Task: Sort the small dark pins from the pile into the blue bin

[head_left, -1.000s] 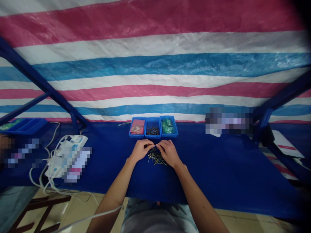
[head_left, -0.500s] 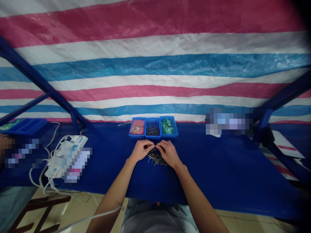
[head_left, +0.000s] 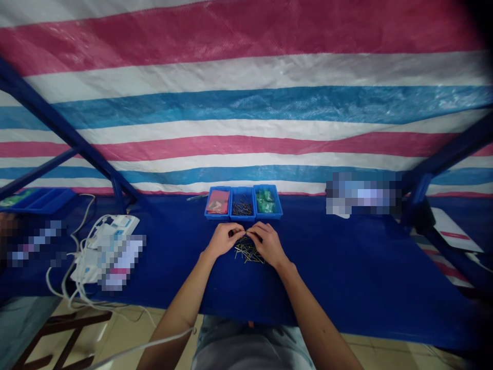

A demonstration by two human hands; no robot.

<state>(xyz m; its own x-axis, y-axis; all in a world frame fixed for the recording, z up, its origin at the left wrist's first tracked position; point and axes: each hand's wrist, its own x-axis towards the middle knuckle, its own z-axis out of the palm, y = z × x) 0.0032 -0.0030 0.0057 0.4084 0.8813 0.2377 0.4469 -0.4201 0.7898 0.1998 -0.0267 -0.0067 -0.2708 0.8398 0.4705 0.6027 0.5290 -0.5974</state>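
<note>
My left hand (head_left: 226,238) and my right hand (head_left: 266,242) meet fingertip to fingertip over the blue table, thumbs and forefingers pinched. Whatever lies between the fingertips is too small to make out. Just below them spreads a loose pile of thin, brass-coloured pins or screws (head_left: 248,252), partly covered by my right hand. Beyond my hands three blue bins stand side by side. The left bin (head_left: 217,216) holds pink and clear material, the middle bin (head_left: 242,216) dark thin metal pieces, and the right bin (head_left: 271,215) green plastic-looking packets.
A white power strip (head_left: 123,223) with tangled cables lies left, beside a blurred-out object. Blue frame bars (head_left: 73,136) slant at both sides. Another person's hand (head_left: 7,226) shows at the far left. A striped sheet (head_left: 246,108) hangs behind the table (head_left: 339,277).
Both hands stay almost in place, fingertips still together. The pile and the bins look the same.
</note>
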